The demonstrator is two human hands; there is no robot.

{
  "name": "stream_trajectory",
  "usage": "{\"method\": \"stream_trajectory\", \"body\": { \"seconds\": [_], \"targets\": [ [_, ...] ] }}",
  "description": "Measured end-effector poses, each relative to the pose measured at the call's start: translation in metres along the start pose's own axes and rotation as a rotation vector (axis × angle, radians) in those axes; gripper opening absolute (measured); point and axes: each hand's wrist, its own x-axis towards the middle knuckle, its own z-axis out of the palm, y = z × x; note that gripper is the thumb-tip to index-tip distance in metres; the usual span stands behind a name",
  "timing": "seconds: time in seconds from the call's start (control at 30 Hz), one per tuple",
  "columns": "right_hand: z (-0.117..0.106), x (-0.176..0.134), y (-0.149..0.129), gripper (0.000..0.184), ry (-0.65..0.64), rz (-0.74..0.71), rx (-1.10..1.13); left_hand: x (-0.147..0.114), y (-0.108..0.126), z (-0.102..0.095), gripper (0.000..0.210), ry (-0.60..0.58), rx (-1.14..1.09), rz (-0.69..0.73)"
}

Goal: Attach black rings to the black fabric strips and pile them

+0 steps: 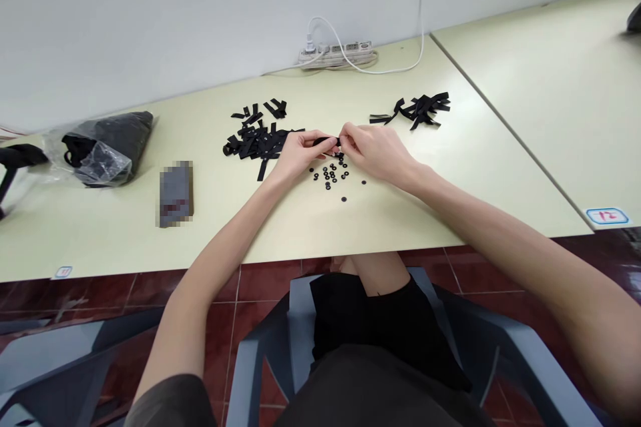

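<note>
Between my two hands, above the table, is a short black fabric strip (324,141). My left hand (305,150) pinches it with thumb and fingers. The fingertips of my right hand (363,147) are closed at the strip's right end; exactly what they grip is partly hidden. Small round black snap buttons (330,173) lie scattered on the table just below my hands, a couple of them apart from the rest. Beside my left hand spreads a pile of black strips (258,141), some bearing small round dots. Another heap of black strips (423,109) lies beyond my right hand.
A white power strip (340,55) with plugged-in white cords sits against the wall. On the left are a clear plastic bag (107,150) with black material and a blurred-out dark rectangular object (175,193). Blue plastic chairs (265,347) stand at the table's front edge.
</note>
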Motion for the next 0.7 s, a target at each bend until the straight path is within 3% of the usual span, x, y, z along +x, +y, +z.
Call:
{"method": "stream_trajectory", "body": {
  "seconds": [0.17,0.37,0.7],
  "targets": [
    [-0.0022,-0.0029,-0.0060,0.018,0.098,-0.002,0.065,0.0001,0.0017,-0.0002,0.022,0.056,0.001,0.020],
    [-0.0015,-0.0021,-0.0067,0.022,0.041,0.029,0.058,0.0017,-0.0031,-0.0014,0.020,0.014,-0.057,0.011],
    [0.0006,-0.0015,-0.0044,0.025,0.065,0.024,0.026,0.0016,-0.0018,0.0028,0.018,0.071,0.019,0.056]
  ]
}}
